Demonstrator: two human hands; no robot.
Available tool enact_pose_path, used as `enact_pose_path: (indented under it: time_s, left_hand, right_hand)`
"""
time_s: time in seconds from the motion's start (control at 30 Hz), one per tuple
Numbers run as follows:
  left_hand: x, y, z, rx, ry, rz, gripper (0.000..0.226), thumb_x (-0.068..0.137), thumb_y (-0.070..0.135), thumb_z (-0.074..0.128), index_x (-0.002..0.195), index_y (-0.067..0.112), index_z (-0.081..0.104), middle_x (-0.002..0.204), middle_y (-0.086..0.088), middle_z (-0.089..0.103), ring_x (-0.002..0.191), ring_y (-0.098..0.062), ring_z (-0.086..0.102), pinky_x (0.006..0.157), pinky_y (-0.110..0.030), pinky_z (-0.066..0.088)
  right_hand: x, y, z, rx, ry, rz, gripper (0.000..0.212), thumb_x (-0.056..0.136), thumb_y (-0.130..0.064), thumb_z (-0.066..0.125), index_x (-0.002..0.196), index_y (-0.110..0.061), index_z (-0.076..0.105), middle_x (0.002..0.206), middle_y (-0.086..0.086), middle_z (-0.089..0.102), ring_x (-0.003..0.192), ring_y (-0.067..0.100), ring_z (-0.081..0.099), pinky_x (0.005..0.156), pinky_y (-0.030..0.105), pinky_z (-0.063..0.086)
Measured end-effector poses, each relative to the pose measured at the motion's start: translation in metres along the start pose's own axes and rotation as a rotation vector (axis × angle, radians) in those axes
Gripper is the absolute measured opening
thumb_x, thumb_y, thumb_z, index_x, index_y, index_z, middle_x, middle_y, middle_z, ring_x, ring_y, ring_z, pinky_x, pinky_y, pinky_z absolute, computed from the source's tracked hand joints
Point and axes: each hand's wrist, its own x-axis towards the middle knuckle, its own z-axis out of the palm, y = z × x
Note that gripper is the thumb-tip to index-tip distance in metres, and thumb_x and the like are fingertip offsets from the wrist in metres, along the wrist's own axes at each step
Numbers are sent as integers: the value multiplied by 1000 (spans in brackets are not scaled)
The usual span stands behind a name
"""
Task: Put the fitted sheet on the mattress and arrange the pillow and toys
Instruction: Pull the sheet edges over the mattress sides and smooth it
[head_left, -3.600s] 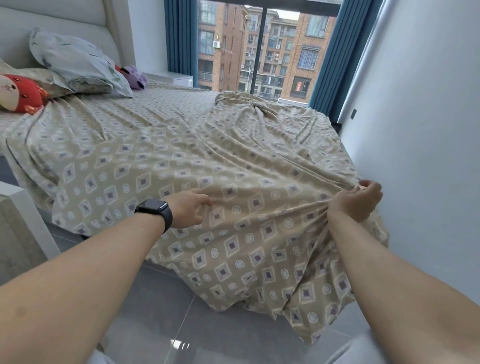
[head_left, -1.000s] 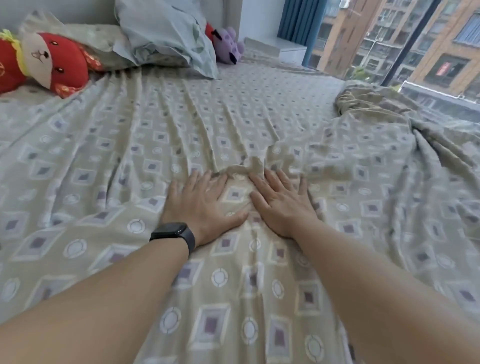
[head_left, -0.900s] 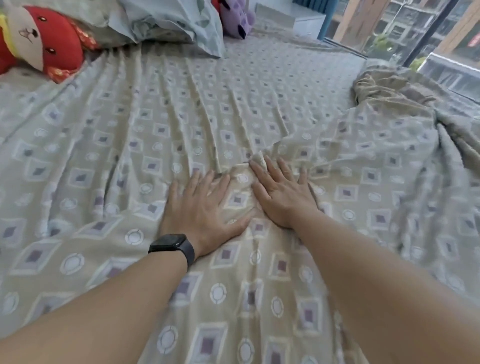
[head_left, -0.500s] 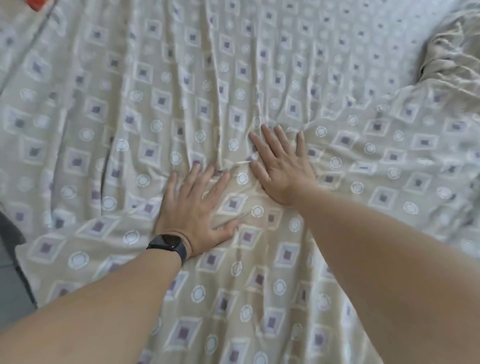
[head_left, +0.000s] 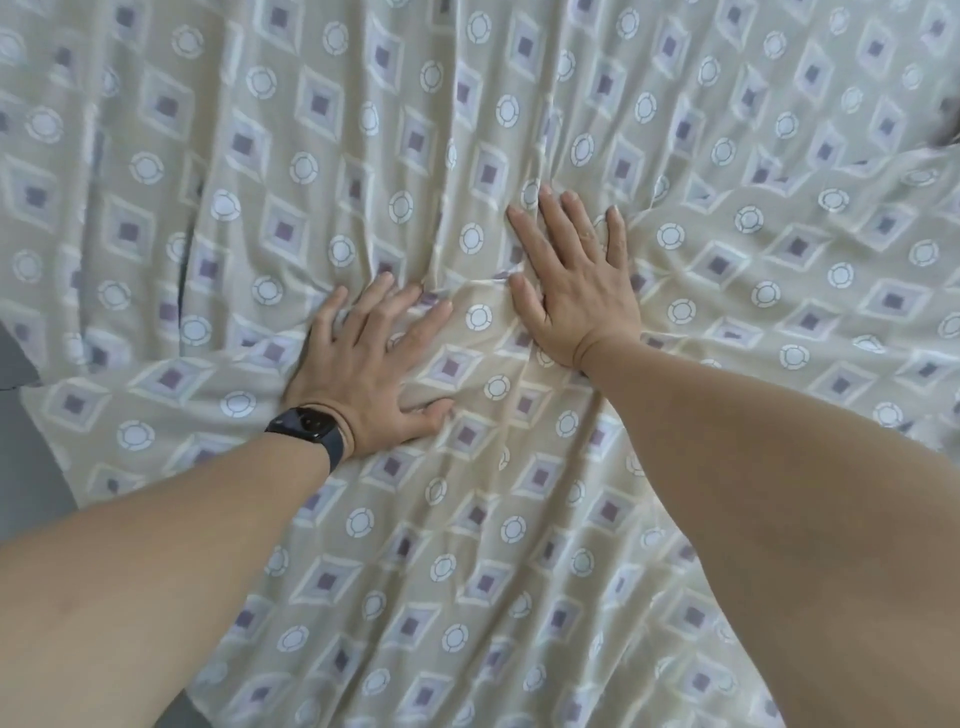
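Hands lie flat on the patterned fitted sheet (head_left: 519, 545), seen from the head camera looking straight down. The sheet, beige with purple-centred diamonds and white rings, fills almost the whole view and spreads out on every side of both hands.

The left hand (head_left: 371, 358) presses palm-down with its fingers straight and spread, grasping nothing; its thumb points toward the right hand. A dark watch (head_left: 309, 426) sits on the wrist just behind it. Small folds of cloth bunch up ahead of its fingertips (head_left: 387, 280) and in the gap between the two hands.

The right hand (head_left: 574, 283) lies farther forward than the left and just beside it, apart by a narrow strip of sheet. It too is flat and released, fingers straight and close together, palm on the cloth. Long creases run away from its fingertips toward the far edge of the view, and more ripples fan out to its right.

Behind the left hand and out past the left forearm, the edge of the sheet hangs over, and a patch of grey floor (head_left: 26, 467) shows beyond it.
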Motion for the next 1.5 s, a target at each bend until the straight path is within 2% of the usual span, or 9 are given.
enact_pose_path:
  time_s: [0.3, 0.47, 0.6, 0.77, 0.87, 1.0, 1.17, 1.33, 1.5]
  left_hand:
    - [-6, -1, -5, -137, 77, -96, 92, 75, 76, 47, 153, 30, 28, 140, -4, 40, 121, -30, 42, 100, -46, 33]
    - [-37, -44, -37, -178, 41, -448, 50, 91, 67, 46, 115, 23, 51, 100, -4, 58, 90, -30, 53, 80, -44, 38]
    - [-72, -79, -65, -418, -205, -527, 44, 102, 52, 44, 84, 12, 52, 78, -11, 59, 60, -25, 52, 57, -36, 37]
    - [-74, -104, -66, -275, -55, -555, 35, 103, 47, 44, 84, 22, 57, 88, -8, 62, 78, -32, 56, 64, -35, 37]
    - [-67, -133, -68, -332, 84, -654, 29, 104, 39, 46, 100, 17, 65, 100, -15, 64, 86, -35, 57, 68, -36, 38]
    - [-66, -150, -65, -294, 47, -629, 30, 104, 42, 46, 95, 14, 55, 94, -10, 59, 84, -34, 56, 67, -39, 40]
    - [-75, -103, -42, 76, 243, -567, 25, 88, 13, 61, 111, 13, 50, 116, -20, 48, 104, -37, 45, 90, -52, 36]
    - [-105, 28, -20, -98, -61, -140, 70, 93, 15, 45, 155, 27, 17, 163, -7, 12, 151, -30, 7, 119, -50, 12]
    - [-133, 148, -11, -139, -333, -144, 84, 95, 40, 41, 159, 22, -10, 166, -2, -16, 151, -30, -21, 123, -48, -7]
  right_hand:
    - [-1, 1, -4, -14, -1, 0, 61, 103, -48, 22, 161, -33, 10, 169, 1, 9, 156, 22, 3, 123, 56, 0]
    - [-8, -11, -11, 21, 51, -27, 54, 103, -44, 20, 156, -32, 20, 156, 2, 29, 150, 23, 19, 122, 52, 9]
    - [-7, -3, -47, -20, -29, -107, 38, 102, -46, 30, 122, -21, 51, 119, 5, 56, 114, 29, 45, 103, 48, 27]
    - [27, -22, -98, -49, -69, -113, 32, 100, -32, 38, 76, -22, 57, 81, 5, 61, 92, 31, 44, 89, 44, 26]
    - [47, -57, -109, -44, 151, -78, 29, 98, -26, 40, 89, -20, 67, 97, 3, 64, 101, 30, 50, 95, 46, 26]
    - [45, -86, -98, -47, 119, 155, 33, 99, -28, 52, 132, -28, 52, 133, 3, 44, 127, 27, 38, 104, 48, 23]
    - [-70, -56, -65, 5, -64, 275, 42, 96, -27, 42, 138, -33, 42, 142, 3, 39, 132, 31, 38, 108, 49, 28]
    - [-166, -8, -63, 76, -297, 314, 49, 100, -34, 40, 147, -35, 28, 157, -2, 30, 135, 31, 37, 104, 51, 39]
    - [-230, 42, -56, 131, -282, 578, 50, 95, -31, 42, 144, -36, 38, 150, -4, 39, 135, 30, 39, 108, 49, 33]
